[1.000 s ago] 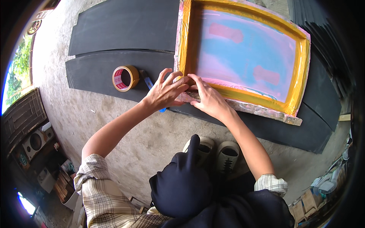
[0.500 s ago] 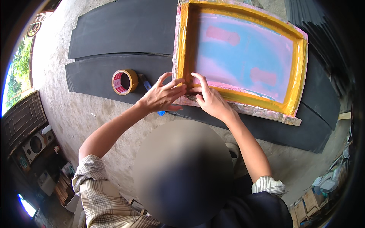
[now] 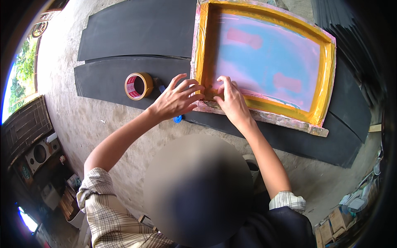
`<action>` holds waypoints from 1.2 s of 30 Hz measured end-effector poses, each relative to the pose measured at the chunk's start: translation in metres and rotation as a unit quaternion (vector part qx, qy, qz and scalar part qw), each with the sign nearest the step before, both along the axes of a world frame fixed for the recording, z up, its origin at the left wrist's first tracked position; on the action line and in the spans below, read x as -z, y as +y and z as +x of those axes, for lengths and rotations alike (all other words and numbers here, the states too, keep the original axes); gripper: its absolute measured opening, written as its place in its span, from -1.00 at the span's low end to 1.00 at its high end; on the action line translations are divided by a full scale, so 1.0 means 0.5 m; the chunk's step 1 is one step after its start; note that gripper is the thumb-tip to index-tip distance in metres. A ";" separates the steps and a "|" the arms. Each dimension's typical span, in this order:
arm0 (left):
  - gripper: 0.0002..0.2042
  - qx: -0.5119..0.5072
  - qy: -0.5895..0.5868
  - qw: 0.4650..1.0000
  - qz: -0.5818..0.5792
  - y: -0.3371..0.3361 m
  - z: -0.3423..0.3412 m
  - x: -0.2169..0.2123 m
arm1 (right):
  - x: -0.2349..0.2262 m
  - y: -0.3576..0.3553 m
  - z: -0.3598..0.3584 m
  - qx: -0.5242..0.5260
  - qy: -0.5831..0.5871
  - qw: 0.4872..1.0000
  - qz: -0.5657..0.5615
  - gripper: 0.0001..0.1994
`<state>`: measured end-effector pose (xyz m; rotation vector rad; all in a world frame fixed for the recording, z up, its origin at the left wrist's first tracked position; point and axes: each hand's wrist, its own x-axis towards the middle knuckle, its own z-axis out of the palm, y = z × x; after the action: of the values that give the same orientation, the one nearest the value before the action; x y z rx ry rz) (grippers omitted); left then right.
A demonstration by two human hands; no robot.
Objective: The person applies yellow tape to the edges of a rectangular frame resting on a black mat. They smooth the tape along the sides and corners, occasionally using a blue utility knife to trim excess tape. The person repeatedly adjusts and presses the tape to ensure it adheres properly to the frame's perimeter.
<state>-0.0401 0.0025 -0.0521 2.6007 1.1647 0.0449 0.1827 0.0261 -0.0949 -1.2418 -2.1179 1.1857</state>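
Note:
A screen-printing frame (image 3: 328, 78) lies on dark sheets, its inner edges lined with shiny yellow tape and its mesh (image 3: 264, 58) tinted blue and pink. My left hand (image 3: 174, 99) is at the frame's near left corner, fingers spread and bent, the fingertips against the taped edge. Just inside that corner is my right hand (image 3: 232, 101), fingers curved and thumb apart from them, over the near taped side. Neither hand visibly grips anything. A roll of yellow tape (image 3: 147, 86) stands left of my left hand. Beside it a blue tool (image 3: 161, 88) is partly hidden by that hand.
Large dark flat sheets (image 3: 136, 35) are spread under and around the frame on the concrete floor (image 3: 120, 120). More dark sheets (image 3: 343, 33) are stacked at the far right. A blue round piece (image 3: 178, 119) shows below my left wrist. Wooden pieces (image 3: 337, 223) lie at lower right.
My right hand has lifted a little, its fingers drawing in from the corner and slightly right. My left hand keeps its place, with fingers a bit more spread. The view has shifted slightly.

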 end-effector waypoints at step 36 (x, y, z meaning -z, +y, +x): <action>-0.55 -0.069 -0.233 0.968 0.061 -0.071 -0.014 0.075 | -0.015 -0.045 -0.037 -0.046 0.066 0.996 0.024 -0.61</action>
<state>-0.0473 -0.0329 -0.0899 2.4073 1.1859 0.7367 0.1640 0.0035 -0.0877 -1.0265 -2.1120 1.2126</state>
